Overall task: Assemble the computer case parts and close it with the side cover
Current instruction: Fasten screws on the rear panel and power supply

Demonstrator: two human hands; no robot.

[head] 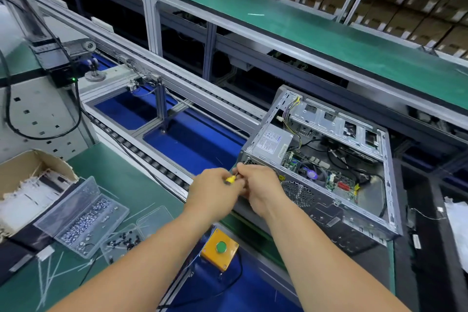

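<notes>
Lying open — computer case (329, 167), boards exposed; both hands' fingers (243, 172) pinch yellow screwdriver (231, 179).

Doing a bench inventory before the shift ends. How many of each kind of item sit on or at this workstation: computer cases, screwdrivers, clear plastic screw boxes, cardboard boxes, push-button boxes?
Computer case: 1
Screwdriver: 1
Clear plastic screw boxes: 2
Cardboard box: 1
Yellow push-button box: 1
Total: 6
</notes>
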